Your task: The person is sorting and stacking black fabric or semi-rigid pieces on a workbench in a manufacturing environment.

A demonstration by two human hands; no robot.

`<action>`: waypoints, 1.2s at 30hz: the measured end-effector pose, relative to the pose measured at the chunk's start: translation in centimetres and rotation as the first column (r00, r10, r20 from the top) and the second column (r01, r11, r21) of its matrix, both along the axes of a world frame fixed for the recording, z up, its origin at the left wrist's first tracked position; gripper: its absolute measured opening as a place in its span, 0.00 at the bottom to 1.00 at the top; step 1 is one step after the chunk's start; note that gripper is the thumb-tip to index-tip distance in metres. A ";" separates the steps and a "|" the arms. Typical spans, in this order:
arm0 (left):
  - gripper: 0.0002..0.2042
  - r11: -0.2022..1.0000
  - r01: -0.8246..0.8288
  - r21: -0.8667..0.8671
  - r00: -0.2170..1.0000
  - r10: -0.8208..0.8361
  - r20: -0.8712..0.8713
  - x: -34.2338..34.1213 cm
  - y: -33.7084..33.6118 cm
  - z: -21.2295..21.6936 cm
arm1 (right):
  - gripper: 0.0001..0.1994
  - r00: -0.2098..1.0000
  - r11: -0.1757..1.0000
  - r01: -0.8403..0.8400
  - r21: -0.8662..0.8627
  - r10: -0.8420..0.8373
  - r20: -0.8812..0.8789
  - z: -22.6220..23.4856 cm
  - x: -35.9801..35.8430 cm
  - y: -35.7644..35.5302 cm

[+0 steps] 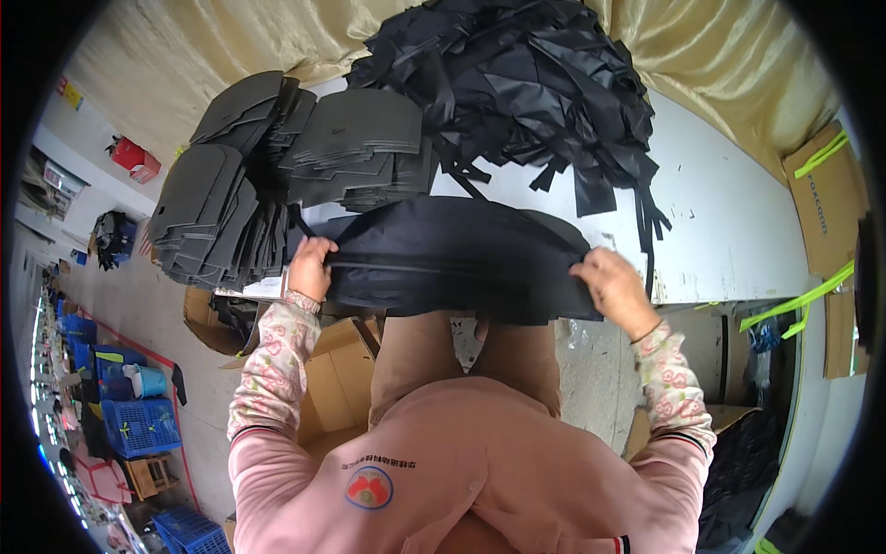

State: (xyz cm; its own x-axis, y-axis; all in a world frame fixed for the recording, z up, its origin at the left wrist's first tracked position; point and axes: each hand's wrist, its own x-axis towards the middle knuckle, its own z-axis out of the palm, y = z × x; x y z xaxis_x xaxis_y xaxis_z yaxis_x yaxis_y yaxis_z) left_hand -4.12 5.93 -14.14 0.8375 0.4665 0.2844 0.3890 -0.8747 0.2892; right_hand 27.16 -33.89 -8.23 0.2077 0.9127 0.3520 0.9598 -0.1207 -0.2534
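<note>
A black fabric piece [452,245], long with a curved far edge, stretches across the front of the white table and hangs over its near edge. My left hand [312,268] is closed on its left end, with the thumb on top. At the opposite end, my right hand [616,288] pinches the fabric between bent fingers. Part of a dark grey curved sheet [554,226] shows behind the fabric near the right end; whether it lies inside or beneath cannot be told. Stacked dark grey foam sheets [355,134] lie just beyond my left hand.
A tall heap of black fabric pieces [517,92] covers the back of the white table [711,240], with straps dangling. More grey sheets [198,203] are fanned at the left. Open cardboard boxes [337,388] stand below the table. Blue crates [138,425] sit on the floor farther left.
</note>
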 end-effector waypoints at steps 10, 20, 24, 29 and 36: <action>0.25 0.861 0.024 -0.508 0.996 0.020 0.082 -1.7 -0.3 -4.1 | 0.20 0.982 0.999 0.001 -0.036 -0.008 -0.189 -2.9 -4.4 0.7; 0.18 0.942 0.088 -0.325 0.994 -0.064 0.085 -1.2 -1.3 -3.8 | 0.17 0.999 0.993 -0.047 -0.111 0.044 -0.033 -5.2 -5.6 4.2; 0.18 0.974 0.038 -0.225 0.999 -0.032 0.029 -1.1 0.4 -5.6 | 0.14 0.999 0.997 -0.024 -0.077 0.022 -0.030 -5.2 -5.5 4.7; 0.20 0.919 -0.015 -0.395 0.985 -0.054 -0.163 -0.2 1.2 -4.6 | 0.11 0.995 0.996 0.022 -0.083 -0.030 -0.096 -4.7 -5.3 4.6; 0.21 0.843 0.145 -0.518 0.965 -0.235 -0.113 -0.2 2.5 -6.0 | 0.10 0.992 0.994 0.024 -0.109 -0.037 -0.119 -6.0 -5.3 4.3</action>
State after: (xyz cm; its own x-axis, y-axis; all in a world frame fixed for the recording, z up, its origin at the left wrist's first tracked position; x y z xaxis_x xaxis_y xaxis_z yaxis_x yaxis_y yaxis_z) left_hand -4.37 8.46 -20.13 0.9377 0.3342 -0.0945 0.3116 -0.6892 0.6541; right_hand 21.88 -29.63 -14.25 0.2715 0.9361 0.2235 0.9183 -0.1825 -0.3512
